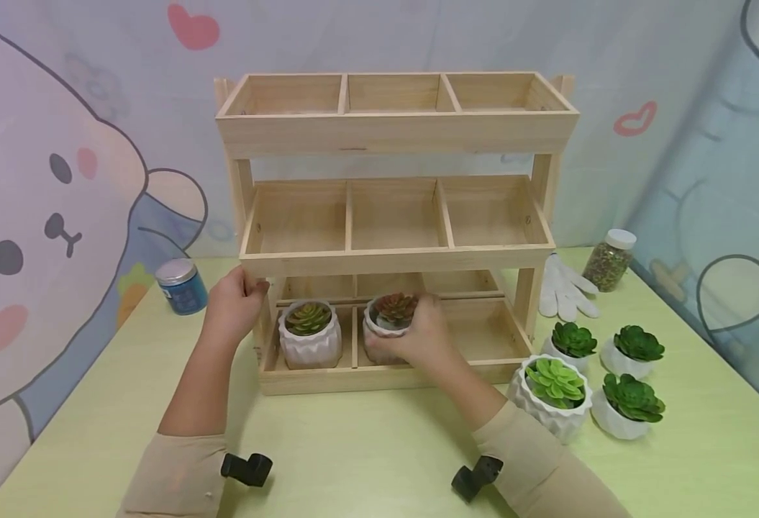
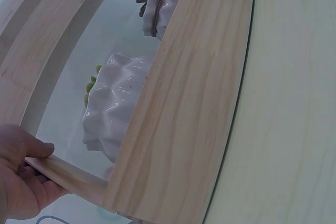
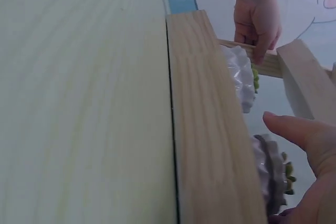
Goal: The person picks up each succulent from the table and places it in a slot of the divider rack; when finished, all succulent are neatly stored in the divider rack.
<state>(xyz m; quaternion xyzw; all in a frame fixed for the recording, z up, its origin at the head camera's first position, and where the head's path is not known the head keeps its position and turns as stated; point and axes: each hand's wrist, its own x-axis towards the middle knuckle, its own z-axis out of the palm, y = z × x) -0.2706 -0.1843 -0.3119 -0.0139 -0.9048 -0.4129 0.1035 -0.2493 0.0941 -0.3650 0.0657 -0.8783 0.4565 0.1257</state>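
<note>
A three-tier wooden shelf (image 1: 395, 260) stands on the table. My left hand (image 1: 233, 298) grips its left side post, with the thumb on one face and fingers curled round the other in the left wrist view. My right hand (image 1: 418, 334) holds a white pot with a reddish succulent (image 1: 395, 309) in the bottom tier's middle compartment, thumb across its front and fingers at its right side. Left of it, a white ridged pot with a green succulent (image 1: 310, 338) sits upright in the left compartment. The shelf's front board (image 2: 178, 98) hides the pots' bases in both wrist views.
At the right stand a bright green succulent in a ridged white pot (image 1: 550, 396), close to my right forearm, and several dark green potted succulents (image 1: 632, 399). Behind them are white gloves (image 1: 563, 288) and a white-lidded jar (image 1: 608, 260). A blue jar (image 1: 182, 288) is at the left.
</note>
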